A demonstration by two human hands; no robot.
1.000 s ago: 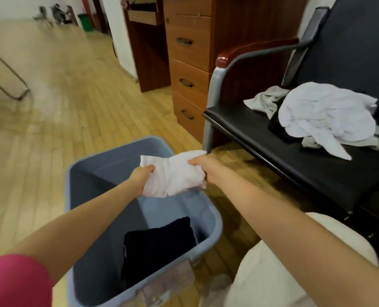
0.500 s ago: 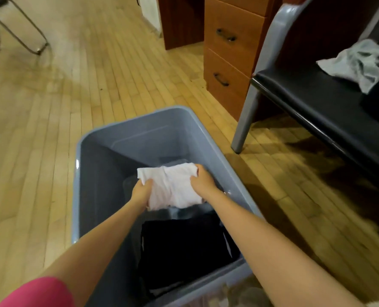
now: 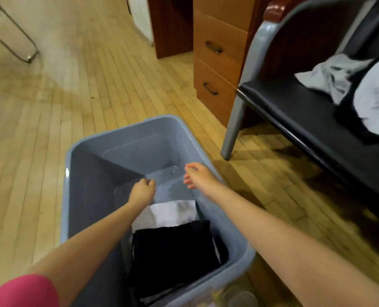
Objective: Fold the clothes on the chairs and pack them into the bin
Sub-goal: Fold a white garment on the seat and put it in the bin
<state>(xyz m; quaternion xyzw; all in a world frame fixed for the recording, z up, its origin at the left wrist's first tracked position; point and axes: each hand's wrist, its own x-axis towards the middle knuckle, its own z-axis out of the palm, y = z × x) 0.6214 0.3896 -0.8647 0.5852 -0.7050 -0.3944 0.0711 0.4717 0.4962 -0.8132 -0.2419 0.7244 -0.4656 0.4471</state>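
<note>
Both hands, left hand (image 3: 142, 191) & right hand (image 3: 198, 177), hover empty w/ loosely curled fingers over the bin (image 3: 126, 138), white folded cloth (image 3: 173, 212) inside beside black one (image 3: 173, 244); remaining clothes (image 3: 339, 78) right of bin look soft, light, floppy — prob. grab by edges.

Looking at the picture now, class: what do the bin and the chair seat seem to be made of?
The bin: likely moulded plastic, grey-blue, smooth with a slight sheen on its thin rim. The chair seat: probably black leather or vinyl, judging by its smooth, faintly glossy padded surface; which of the two can't be told.
</note>
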